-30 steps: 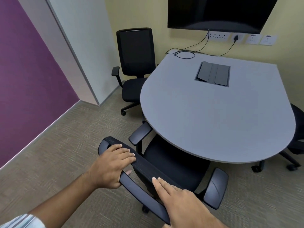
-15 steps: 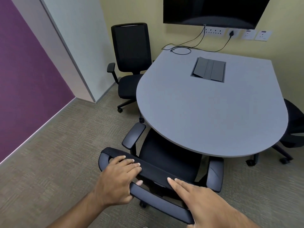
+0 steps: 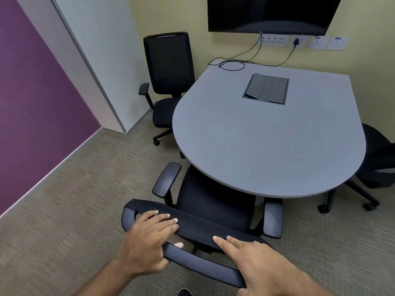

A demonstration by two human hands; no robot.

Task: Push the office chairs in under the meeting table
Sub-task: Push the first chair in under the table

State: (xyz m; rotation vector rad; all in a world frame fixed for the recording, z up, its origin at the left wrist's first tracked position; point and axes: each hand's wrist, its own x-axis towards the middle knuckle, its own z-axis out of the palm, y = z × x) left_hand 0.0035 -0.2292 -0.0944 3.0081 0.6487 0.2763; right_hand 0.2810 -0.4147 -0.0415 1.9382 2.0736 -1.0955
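Observation:
A black office chair (image 3: pixel 215 207) stands right in front of me, its seat partly under the rounded near edge of the grey meeting table (image 3: pixel 267 142). My left hand (image 3: pixel 147 240) grips the top of its backrest, fingers over the mesh and thumb under the frame. My right hand (image 3: pixel 263 261) lies on the backrest top further right with fingers stretched out flat. A second black chair (image 3: pixel 168 82) stands at the table's far left, its seat partly under the edge. A third chair (image 3: pixel 376 165) shows at the right edge, mostly hidden by the tabletop.
A dark screen (image 3: pixel 271 13) hangs on the far wall above sockets, with cables (image 3: pixel 233 65) trailing onto the table. A grey cable hatch (image 3: pixel 266 89) sits in the tabletop. A purple wall (image 3: pixel 32 103) and a white column bound the left; carpet lies between them and the chairs.
The near chair has rolled forward, its seat now further under the table edge. Both hands stayed on the backrest top and moved with it.

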